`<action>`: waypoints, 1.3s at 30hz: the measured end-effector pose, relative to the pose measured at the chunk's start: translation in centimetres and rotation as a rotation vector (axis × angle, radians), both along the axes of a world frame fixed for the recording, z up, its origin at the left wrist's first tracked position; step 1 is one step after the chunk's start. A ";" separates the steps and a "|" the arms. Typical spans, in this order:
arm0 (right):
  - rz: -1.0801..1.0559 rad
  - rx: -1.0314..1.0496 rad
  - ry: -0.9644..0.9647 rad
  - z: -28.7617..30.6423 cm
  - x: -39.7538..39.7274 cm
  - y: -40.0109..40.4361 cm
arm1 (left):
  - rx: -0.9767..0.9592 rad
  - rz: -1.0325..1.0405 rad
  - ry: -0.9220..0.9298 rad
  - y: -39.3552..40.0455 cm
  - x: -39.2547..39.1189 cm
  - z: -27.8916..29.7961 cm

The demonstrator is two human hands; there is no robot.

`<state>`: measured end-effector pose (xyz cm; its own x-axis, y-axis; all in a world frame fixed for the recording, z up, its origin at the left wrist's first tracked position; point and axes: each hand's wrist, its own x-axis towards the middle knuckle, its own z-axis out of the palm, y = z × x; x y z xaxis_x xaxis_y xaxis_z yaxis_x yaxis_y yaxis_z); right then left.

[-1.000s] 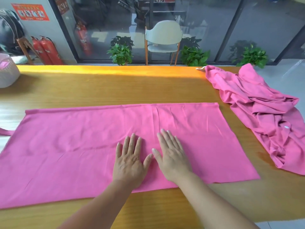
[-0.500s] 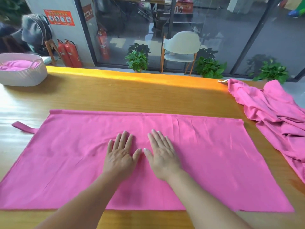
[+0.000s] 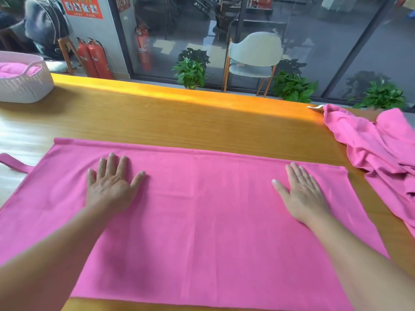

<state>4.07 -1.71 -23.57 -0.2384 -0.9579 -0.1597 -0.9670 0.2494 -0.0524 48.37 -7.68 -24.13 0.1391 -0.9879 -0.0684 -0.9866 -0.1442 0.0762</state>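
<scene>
A large pink cloth (image 3: 202,221) lies spread flat on the wooden table (image 3: 179,122), with a pink strap (image 3: 13,162) sticking out at its left edge. My left hand (image 3: 112,187) presses flat on the cloth's left part, fingers straight and spread. Toward the cloth's far right corner my right hand (image 3: 303,191) also lies flat, fingers straight and together. Both forearms reach in from the bottom of the view.
A crumpled pile of pink cloth (image 3: 381,158) lies at the table's right end. A white woven basket (image 3: 24,84) holding pink fabric stands at the far left. Beyond the table are a chair (image 3: 253,59), potted plants (image 3: 193,70) and fire extinguishers (image 3: 94,57).
My hands, side by side at the cloth's middle before, have slid apart, the left one leftward and the right one rightward. The creases near the middle are smoothed out. The view shifted.
</scene>
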 end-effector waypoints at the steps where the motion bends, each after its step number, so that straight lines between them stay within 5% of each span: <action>1: -0.022 -0.003 -0.004 0.0 0.3 -0.1 | 0.003 -0.011 0.002 0.0 -1.1 0.3; 8: 0.179 -0.146 -0.187 0.5 10.3 -1.8 | -0.020 -0.497 0.181 2.0 -16.9 0.8; 14: 0.181 -0.116 -0.134 -0.6 7.2 -1.4 | -0.016 -0.509 0.111 2.5 -18.2 -0.5; 20: -0.103 -0.069 -0.087 0.4 -1.7 -1.5 | -0.004 -0.490 0.182 1.9 -20.9 0.7; 24: 0.087 -0.181 -0.208 0.2 3.1 -2.3 | -0.002 -0.607 0.331 0.5 -26.9 1.2; 26: 0.145 -0.151 -0.181 -0.3 2.9 -1.8 | 0.035 -0.649 0.263 0.3 -28.3 0.7; 34: -0.203 -0.063 -0.046 0.3 -10.8 -0.5 | 0.016 -0.657 0.134 0.6 -28.6 0.1; 39: 0.030 -0.136 -0.168 0.1 -4.1 -0.1 | 0.022 -0.711 0.149 1.4 -31.2 0.6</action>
<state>0.00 -1.81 -23.47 -0.1905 -0.9796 -0.0636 -0.9486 0.2004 -0.2451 17.21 -6.27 -23.49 -0.5485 -0.8342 -0.0573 -0.8217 0.5250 0.2219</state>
